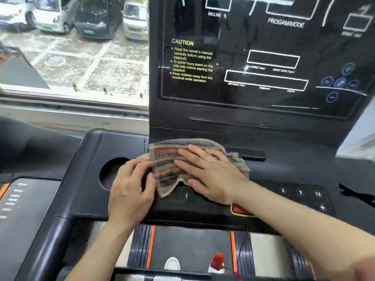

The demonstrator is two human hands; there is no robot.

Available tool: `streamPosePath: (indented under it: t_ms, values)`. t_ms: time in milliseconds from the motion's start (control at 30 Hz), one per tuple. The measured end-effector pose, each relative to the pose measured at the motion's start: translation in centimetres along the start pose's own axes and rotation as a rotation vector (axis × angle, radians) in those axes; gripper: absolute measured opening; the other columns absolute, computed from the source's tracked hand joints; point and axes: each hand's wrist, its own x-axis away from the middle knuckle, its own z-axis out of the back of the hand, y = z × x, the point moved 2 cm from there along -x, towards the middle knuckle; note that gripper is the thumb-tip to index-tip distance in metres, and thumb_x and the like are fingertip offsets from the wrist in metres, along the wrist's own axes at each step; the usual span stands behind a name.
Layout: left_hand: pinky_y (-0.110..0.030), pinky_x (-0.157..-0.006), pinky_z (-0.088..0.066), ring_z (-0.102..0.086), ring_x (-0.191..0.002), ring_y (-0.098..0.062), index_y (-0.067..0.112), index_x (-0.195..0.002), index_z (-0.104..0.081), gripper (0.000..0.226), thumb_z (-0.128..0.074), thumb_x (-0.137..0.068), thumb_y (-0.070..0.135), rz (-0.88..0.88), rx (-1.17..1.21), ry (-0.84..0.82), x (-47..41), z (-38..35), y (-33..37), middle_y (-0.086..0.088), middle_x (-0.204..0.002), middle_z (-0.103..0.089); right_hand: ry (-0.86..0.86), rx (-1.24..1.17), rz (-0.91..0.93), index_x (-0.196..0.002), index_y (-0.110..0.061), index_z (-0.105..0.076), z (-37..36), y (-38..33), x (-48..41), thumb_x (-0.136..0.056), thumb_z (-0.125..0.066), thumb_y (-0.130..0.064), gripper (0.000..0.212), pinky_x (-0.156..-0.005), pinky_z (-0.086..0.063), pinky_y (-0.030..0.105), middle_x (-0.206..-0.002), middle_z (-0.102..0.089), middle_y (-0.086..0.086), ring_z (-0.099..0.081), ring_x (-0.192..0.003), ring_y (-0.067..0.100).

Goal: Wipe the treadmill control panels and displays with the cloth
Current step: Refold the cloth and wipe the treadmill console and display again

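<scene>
Cup holder (pixel 112 173), a round recess in the console, sits just left of the striped cloth (pixel 168 159), and the left hand (pixel 132 191) overlaps its near edge, fingers curled onto the cloth's left edge and pinching it. The cloth lies bunched on the lower control panel (pixel 194 201), with the dark display (pixel 272 59) rising directly above the cloth. On the cloth's right half the right hand (pixel 211 175) presses flat, fingers straight and slightly apart; right of the cloth lie a red stop button (pixel 241 211) and number keys (pixel 300 192).
</scene>
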Motion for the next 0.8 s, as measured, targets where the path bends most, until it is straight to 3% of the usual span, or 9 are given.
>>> streamPosePath:
  t_ms: [167, 300, 400, 500, 634, 734, 801]
  values:
    - [-0.038, -0.090, -0.046, -0.051, -0.109, -0.019, 0.017, -0.124, -0.061, 0.044, -0.047, -0.085, 0.032, -0.025, -0.082, -0.056, 0.0, -0.3, -0.1, 0.000, -0.119, -0.056, 0.103, -0.070, -0.211, -0.150, -0.034, -0.029, -0.7, -3.0, 0.2, -0.099, -0.030, -0.050, 0.054, -0.117, -0.012, 0.040, -0.160, -0.016, -0.013, -0.006, -0.148, 0.009]
    - [-0.037, -0.094, -0.043, -0.050, -0.113, -0.019, 0.020, -0.128, -0.058, 0.048, -0.046, -0.083, 0.031, -0.006, -0.073, -0.061, 0.1, -0.1, -0.2, 0.001, -0.122, -0.055, 0.051, -0.170, -0.093, -0.149, -0.032, -0.034, -1.5, -6.3, 3.1, -0.099, -0.031, -0.045, 0.051, -0.114, -0.012, 0.038, -0.158, -0.025, -0.011, -0.016, -0.147, 0.011]
    - [-0.033, -0.095, -0.040, -0.050, -0.111, -0.021, 0.017, -0.125, -0.060, 0.048, -0.043, -0.083, 0.034, -0.021, -0.046, -0.063, 0.0, -0.1, -0.6, 0.001, -0.120, -0.055, 0.042, -0.194, -0.109, -0.148, -0.039, -0.030, -1.1, -4.2, 3.5, -0.099, -0.026, -0.048, 0.050, -0.114, -0.011, 0.031, -0.158, -0.021, -0.017, -0.013, -0.147, 0.007]
    - [-0.037, -0.094, -0.043, -0.050, -0.112, -0.021, 0.016, -0.123, -0.062, 0.049, -0.040, -0.083, 0.035, -0.005, -0.040, -0.067, 0.1, -0.2, -0.7, 0.001, -0.121, -0.055, 0.047, -0.119, -0.329, -0.150, -0.046, -0.019, -1.4, 0.0, 8.0, -0.100, -0.017, -0.056, 0.052, -0.116, -0.012, 0.032, -0.160, -0.008, -0.021, -0.001, -0.147, 0.002]
    - [-0.042, -0.092, -0.044, -0.049, -0.111, -0.025, 0.013, -0.123, -0.059, 0.049, -0.040, -0.084, 0.035, -0.027, -0.092, -0.072, 0.1, -0.4, -0.3, -0.003, -0.121, -0.054, 0.026, -0.079, -0.717, -0.151, -0.044, -0.013, -1.3, 4.8, 15.6, -0.093, -0.003, -0.064, 0.062, -0.115, -0.021, 0.042, -0.158, 0.001, -0.021, 0.002, -0.147, 0.002]
    - [-0.047, -0.093, -0.044, -0.047, -0.113, -0.027, 0.012, -0.125, -0.056, 0.050, -0.040, -0.084, 0.035, -0.014, -0.117, -0.090, 0.0, -0.5, -0.2, -0.006, -0.123, -0.052, 0.072, -0.038, -0.904, -0.154, -0.033, -0.013, -1.8, 3.2, 13.5, -0.092, -0.004, -0.056, 0.067, -0.117, -0.013, 0.041, -0.160, 0.005, -0.010, 0.003, -0.148, 0.008]
    - [-0.047, -0.096, -0.044, -0.046, -0.118, -0.028, 0.012, -0.129, -0.053, 0.054, -0.037, -0.084, 0.036, -0.020, -0.131, -0.112, 0.1, -0.7, -0.2, -0.007, -0.128, -0.050, 0.079, -0.027, -0.886, -0.154, -0.026, -0.015, -2.1, -0.1, 10.3, -0.094, -0.010, -0.051, 0.065, -0.116, -0.013, 0.044, -0.163, -0.003, 0.000, -0.002, -0.149, 0.015]
